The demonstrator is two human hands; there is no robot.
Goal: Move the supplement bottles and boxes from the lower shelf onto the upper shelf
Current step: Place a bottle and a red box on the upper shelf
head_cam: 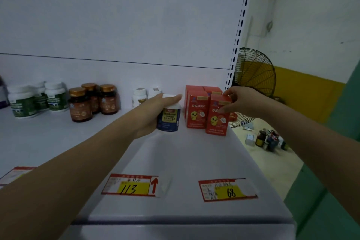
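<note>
My left hand (155, 112) is wrapped around a white-capped bottle with a dark blue label (168, 119), held upright on or just above the white upper shelf (175, 161). My right hand (238, 102) pinches the top of a red box (218, 118) standing on the shelf at the front right. More red boxes (195, 110) stand beside and behind it. Two small white bottles (139, 96) stand at the back behind my left hand.
Brown bottles with gold caps (80, 105) and white bottles with green labels (23, 102) line the shelf's left. Price tags marked 113 (132, 186) and 68 (227, 190) lie near the front edge. A floor fan (253, 78) and loose bottles (266, 140) are on the floor at right.
</note>
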